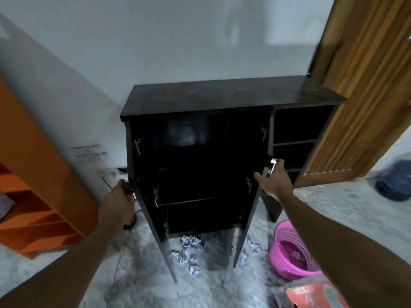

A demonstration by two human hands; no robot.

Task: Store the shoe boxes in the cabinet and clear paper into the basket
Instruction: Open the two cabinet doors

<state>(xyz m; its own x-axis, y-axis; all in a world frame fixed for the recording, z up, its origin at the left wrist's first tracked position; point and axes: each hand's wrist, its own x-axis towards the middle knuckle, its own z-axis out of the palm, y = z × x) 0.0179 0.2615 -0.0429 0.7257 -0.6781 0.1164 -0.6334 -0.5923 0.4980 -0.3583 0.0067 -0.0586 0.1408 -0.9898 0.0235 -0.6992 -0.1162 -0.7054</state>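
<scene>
A black cabinet stands against the white wall with both doors swung wide toward me. My left hand grips the handle of the left door. My right hand holds the metal handle of the right door. The inside is dark, with a shelf across the lower part. Crumpled white paper lies on the floor below the opening. A pink basket sits at the right with a bit of paper inside. An orange-red shoe box lies at the bottom right.
An orange shelf unit leans along the left wall. A wooden door stands open at the right, next to the cabinet's open side shelves. Blue cloth lies on the marbled floor at far right. A wall socket and cable sit left of the cabinet.
</scene>
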